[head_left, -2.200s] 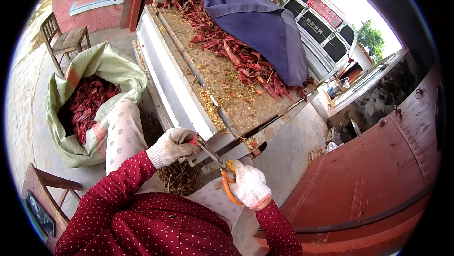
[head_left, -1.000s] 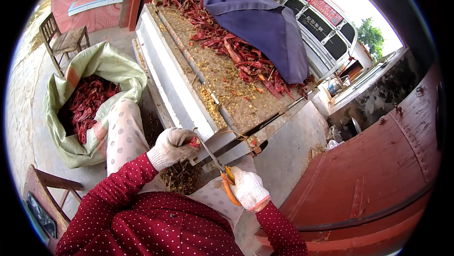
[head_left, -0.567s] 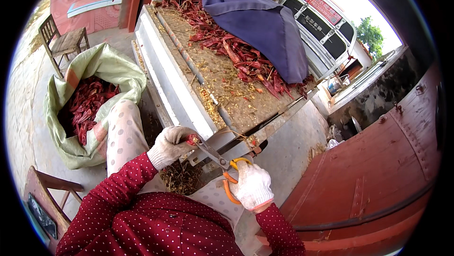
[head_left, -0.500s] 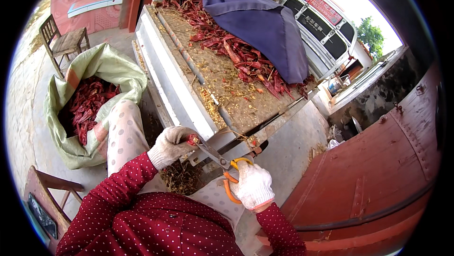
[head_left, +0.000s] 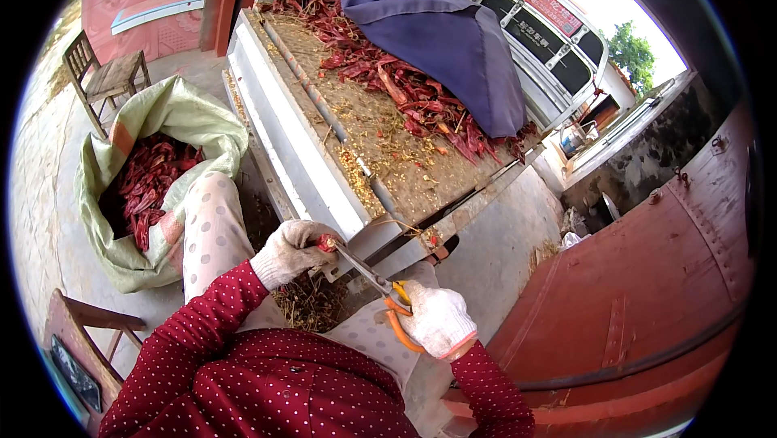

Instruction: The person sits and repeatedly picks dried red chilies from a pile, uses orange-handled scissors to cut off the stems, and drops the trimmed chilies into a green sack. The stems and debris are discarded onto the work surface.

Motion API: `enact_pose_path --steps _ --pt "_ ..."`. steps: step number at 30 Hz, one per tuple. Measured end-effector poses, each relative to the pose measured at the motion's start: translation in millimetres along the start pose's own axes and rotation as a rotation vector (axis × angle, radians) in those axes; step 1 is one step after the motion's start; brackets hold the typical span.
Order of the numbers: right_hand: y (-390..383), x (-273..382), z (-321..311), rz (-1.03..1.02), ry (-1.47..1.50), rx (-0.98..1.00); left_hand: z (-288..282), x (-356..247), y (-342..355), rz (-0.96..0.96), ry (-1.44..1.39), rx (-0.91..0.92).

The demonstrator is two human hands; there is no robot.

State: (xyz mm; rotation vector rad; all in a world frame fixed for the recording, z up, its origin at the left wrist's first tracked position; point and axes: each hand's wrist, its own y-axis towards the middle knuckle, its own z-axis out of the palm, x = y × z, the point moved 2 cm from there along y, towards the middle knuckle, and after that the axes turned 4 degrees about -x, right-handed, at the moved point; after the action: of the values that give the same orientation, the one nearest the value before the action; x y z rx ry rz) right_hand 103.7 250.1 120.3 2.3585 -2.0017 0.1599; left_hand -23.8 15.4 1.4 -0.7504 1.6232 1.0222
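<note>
Evidently pinches a red chili [head_left: 327, 243] in the left hand [head_left: 293, 253], grips orange-handled scissors [head_left: 381, 282] in the right hand [head_left: 438, 318]; might nick the left glove [head_left: 277, 269] by slipping so close.

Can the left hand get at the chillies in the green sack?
Probably yes: the green sack gapes open beside the left leg, its dried red chillies uncovered. The left hand holds a chilli piece, though.
</note>
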Motion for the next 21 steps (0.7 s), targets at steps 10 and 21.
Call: enact_pose_path --steps 10,21 --pt "0 0 11 0.016 -0.162 -0.166 -4 4 4 0.102 0.094 0.019" --pt "1 -12 20 0.071 -0.031 -0.027 2 4 6 0.066 0.2 0.057"
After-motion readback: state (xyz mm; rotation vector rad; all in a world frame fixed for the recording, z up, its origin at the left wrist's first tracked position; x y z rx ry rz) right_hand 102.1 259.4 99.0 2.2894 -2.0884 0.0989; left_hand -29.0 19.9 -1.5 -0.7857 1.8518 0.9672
